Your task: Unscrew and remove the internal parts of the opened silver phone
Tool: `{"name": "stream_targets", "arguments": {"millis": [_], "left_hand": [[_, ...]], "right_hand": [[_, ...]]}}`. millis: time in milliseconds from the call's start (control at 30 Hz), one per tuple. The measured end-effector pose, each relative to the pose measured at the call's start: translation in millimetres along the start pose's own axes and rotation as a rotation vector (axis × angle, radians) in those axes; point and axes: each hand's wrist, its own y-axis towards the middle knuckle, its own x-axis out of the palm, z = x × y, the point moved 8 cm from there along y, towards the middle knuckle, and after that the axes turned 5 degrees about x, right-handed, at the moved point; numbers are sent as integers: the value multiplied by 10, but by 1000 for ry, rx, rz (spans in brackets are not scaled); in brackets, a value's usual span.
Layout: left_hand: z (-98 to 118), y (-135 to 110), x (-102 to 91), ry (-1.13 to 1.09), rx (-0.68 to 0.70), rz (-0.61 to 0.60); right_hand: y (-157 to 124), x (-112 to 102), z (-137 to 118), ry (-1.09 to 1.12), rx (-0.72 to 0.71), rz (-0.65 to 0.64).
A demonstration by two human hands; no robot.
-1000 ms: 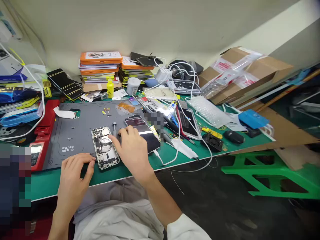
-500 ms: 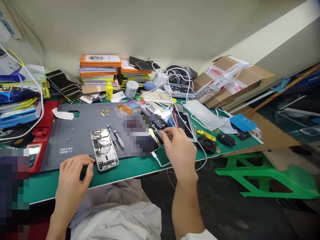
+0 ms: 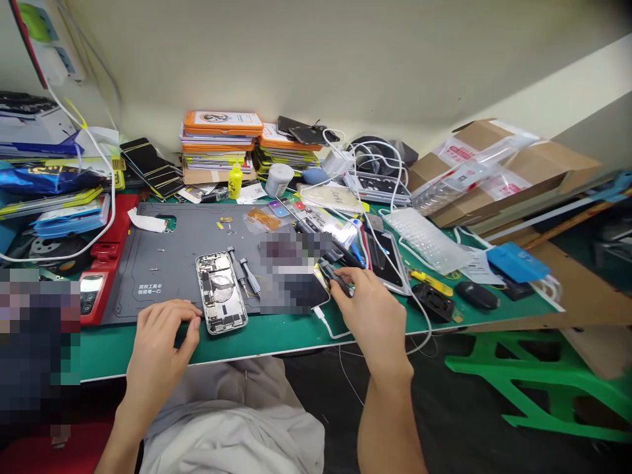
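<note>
An opened phone [image 3: 222, 299] with its inner parts bare lies at the front of the grey work mat. Just left of it, my left hand [image 3: 165, 329] rests at the bench edge, empty, with fingers loosely curved and thumb apart. My right hand [image 3: 372, 316] is closed around a dark screwdriver [image 3: 340, 282], its capped end pointing away to the upper left. Between the opened phone and this hand lies a phone screen [image 3: 301, 293], partly blurred out, with a white cable plug [image 3: 320, 315] near its corner. Two grey screwdrivers [image 3: 249, 275] rest beside the opened phone.
The grey mat [image 3: 182, 243] holds small metal parts. Behind it stand a yellow bottle [image 3: 236, 181], a white jar [image 3: 279, 180] and stacked orange cases [image 3: 222, 122]. Rightward are bubble wrap [image 3: 427, 240], a mouse [image 3: 476, 295], a cardboard box [image 3: 513, 171] and white cables.
My right hand has drawn a dark screwdriver from the cluster of dark tools and closed on it. The left hand keeps its place beside the opened phone. The whole view has shifted.
</note>
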Motion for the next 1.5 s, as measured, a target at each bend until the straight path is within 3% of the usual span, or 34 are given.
{"name": "stream_targets", "arguments": {"millis": [200, 367, 633, 767, 900, 1000, 1167, 1267, 1500], "left_hand": [[32, -5, -4, -5, -21, -8], [25, 0, -28, -3, -29, 2], [11, 19, -22, 0, -25, 1], [18, 22, -28, -12, -48, 10], [18, 3, -25, -31, -97, 25], [-13, -27, -31, -26, -152, 54], [-7, -54, -24, 5, -156, 45], [44, -54, -9, 20, -106, 25], [111, -45, -18, 31, -61, 55]], "right_hand": [[-130, -211, -28, 200, 61, 207], [-246, -298, -162, 463, 33, 193], [-282, -346, -206, 568, 8, 213], [-387, -414, -282, 903, 29, 306], [-567, -325, -710, 1169, -75, 218], [-709, -212, -1158, 1258, -221, 134], [-796, 93, -1708, 1296, -317, -61], [-814, 195, -1815, 1309, -358, -102], [-816, 300, -1801, 1227, -350, -142]]}}
